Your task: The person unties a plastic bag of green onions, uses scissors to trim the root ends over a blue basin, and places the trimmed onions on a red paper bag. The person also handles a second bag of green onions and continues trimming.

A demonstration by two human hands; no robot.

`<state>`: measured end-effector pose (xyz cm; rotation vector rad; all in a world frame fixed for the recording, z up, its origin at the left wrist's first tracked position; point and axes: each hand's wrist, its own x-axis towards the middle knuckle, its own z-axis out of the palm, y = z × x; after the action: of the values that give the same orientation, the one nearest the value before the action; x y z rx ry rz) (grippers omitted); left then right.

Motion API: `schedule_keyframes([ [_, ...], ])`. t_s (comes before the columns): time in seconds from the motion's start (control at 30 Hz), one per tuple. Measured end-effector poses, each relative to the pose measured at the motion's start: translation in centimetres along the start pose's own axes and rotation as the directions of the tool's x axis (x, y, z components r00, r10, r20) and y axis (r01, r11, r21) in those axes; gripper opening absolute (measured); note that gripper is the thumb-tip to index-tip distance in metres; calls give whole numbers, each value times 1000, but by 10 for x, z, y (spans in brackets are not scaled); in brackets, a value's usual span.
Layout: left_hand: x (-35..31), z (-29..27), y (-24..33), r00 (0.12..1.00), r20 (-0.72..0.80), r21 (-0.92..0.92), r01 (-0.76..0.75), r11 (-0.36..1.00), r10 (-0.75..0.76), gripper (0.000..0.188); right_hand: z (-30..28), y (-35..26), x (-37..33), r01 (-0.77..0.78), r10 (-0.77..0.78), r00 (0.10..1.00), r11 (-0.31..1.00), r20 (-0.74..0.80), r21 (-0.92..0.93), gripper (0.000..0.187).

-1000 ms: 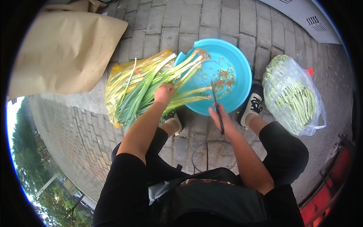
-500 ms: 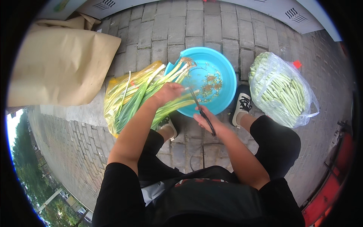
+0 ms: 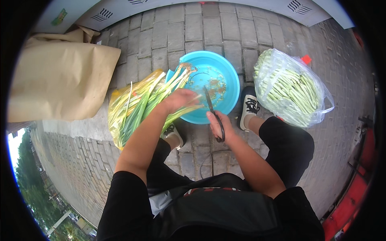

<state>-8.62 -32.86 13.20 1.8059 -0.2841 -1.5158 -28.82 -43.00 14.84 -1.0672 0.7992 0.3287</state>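
Observation:
My left hand [image 3: 179, 100] is closed around a scallion [image 3: 183, 112], whose pale end sticks out over the near left part of a blue basin [image 3: 232, 72]. The fingers and that end are somewhat blurred. In my right hand [image 3: 225, 125] is a pair of black-handled scissors [image 3: 210, 100]. Their blades point away from me over the basin, just right of the scallion's end and apart from it. Small trimmings and brown bits [image 3: 217, 88] lie on the basin's bottom. More scallions [image 3: 150, 98] lie on a yellow plastic bag [image 3: 116, 105], root ends resting over the basin's left rim.
A clear plastic bag of green beans [image 3: 291, 90] stands on the right, beyond my right shoe [image 3: 249, 108]. Brown paper [image 3: 64, 80] covers something at the left. White panels with vents [image 3: 181, 3] line the far edge of the grey paving [image 3: 173, 30].
The view has shifted a little, so the basin and bags appear farther left. The scissors' blades show more clearly now. Both hands keep their hold.

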Motion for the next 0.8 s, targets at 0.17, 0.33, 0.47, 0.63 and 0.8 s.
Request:
schedule_keyframes([
  [0.17, 16, -5, -11, 973, -223, -3, -60, 998, 58, 16, -4, 16, 19, 261, -332, 934, 886, -131, -382, 60],
  [0.33, 28, -3, -26, 985, -156, 45, -67, 997, 73, 9, -6, 17, 25, 128, -147, 989, 900, -14, -416, 64],
  [0.47, 36, 2, -38, 995, -72, 38, -70, 997, 72, 7, 0, 18, 31, 83, -85, 996, 932, 12, -354, 61],
  [0.63, 38, 9, -41, 985, -43, 191, -153, 970, 165, 9, 1, 12, 23, -67, 61, 997, 987, -43, -146, 56],
  [0.8, 56, -2, -46, 717, -162, 867, -225, 445, 679, 12, -1, 23, 36, -14, -11, 985, 990, -174, -143, 59],
])
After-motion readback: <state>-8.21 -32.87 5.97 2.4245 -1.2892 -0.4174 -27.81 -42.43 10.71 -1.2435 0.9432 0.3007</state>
